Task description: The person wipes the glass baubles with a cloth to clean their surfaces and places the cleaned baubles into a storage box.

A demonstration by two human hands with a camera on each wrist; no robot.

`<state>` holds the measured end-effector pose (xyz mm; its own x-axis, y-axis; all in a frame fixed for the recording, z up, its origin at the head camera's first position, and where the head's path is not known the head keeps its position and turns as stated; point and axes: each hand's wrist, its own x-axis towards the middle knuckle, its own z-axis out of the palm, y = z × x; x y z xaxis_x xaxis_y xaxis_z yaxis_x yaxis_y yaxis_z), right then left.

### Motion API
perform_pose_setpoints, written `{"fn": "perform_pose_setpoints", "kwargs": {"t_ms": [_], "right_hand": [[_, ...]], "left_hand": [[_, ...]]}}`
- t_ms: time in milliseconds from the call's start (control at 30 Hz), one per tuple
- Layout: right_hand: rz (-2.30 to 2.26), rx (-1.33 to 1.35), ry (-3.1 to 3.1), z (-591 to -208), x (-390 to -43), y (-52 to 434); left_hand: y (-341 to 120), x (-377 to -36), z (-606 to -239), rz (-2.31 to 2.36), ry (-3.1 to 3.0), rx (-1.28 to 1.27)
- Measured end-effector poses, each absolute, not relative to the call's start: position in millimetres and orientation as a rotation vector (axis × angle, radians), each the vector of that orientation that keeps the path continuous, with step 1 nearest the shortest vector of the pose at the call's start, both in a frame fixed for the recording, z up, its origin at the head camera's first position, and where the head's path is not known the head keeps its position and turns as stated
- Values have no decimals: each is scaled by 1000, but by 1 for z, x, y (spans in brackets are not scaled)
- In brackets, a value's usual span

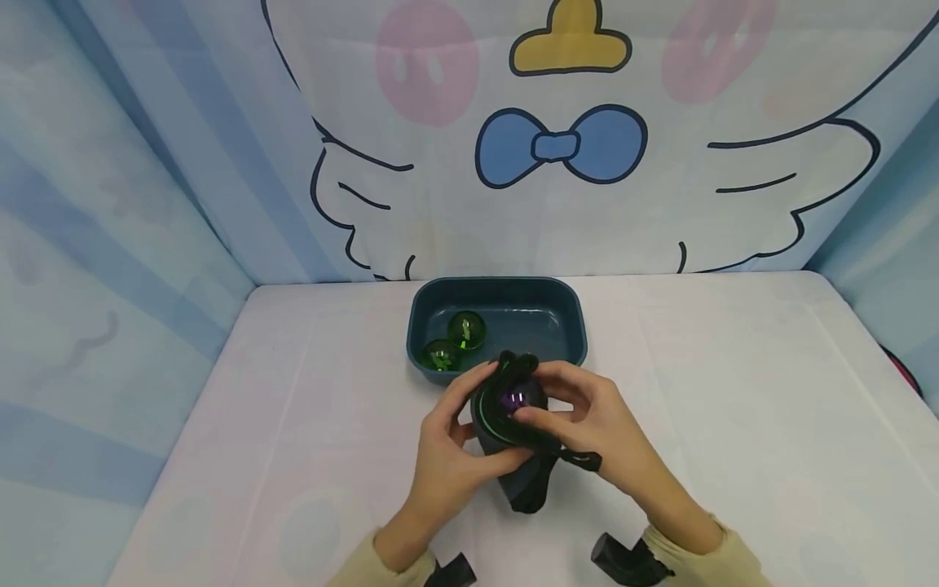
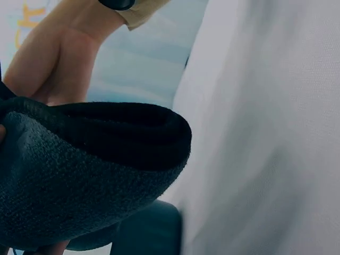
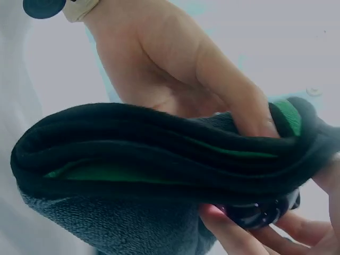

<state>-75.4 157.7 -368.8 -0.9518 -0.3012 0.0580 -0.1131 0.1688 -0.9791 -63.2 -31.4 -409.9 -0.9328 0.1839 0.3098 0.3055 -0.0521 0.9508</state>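
My left hand [image 1: 447, 465] grips a folded dark grey fuzzy cloth [image 1: 530, 486] with thick black edging and green on its inside; whether it is a pouch I cannot tell. Its layered edge faces me in the right wrist view, with fuzzy cloth [image 3: 111, 223] below. Against the cloth's upper part, the thumb and fingers of my right hand [image 1: 597, 416] pinch a shiny dark purple ball [image 1: 523, 395]. Cloth hides part of that ball [image 3: 257, 212] in the right wrist view. Fuzzy cloth [image 2: 79, 186] fills the lower left of the left wrist view.
Just beyond my hands stands a dark teal tray [image 1: 575, 326] holding two clear green balls [image 1: 467, 329] at its left end. A white cover lies over the table [image 1: 330, 391]. Printed fabric [image 1: 557, 220] hangs behind the table and at both sides.
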Motion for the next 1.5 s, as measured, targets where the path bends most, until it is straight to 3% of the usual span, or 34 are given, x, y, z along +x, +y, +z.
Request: {"fn": "perform_pose_setpoints", "kwargs": {"t_ms": [300,667,933,1267,1500], "right_hand": [[-1904,-482,2016,-369,-80,170],[-1797,-228,2316,-372,-73,158],[-1706,-420,2348,-366,-71,167],[-1955,-607,2221,-375,-75,172],[-1916,-357,2335,-380,-72,159]], "left_hand": [[-36,-65,-411,-2155,-2021,-559],[-37,-64,-414,-1959,-2018,-697],[-37,-65,-414,-1999,-1976,-695],[-40,-67,-415,-2052,-1903,-725],[-40,-67,-414,-2030,-1941,-714]]}}
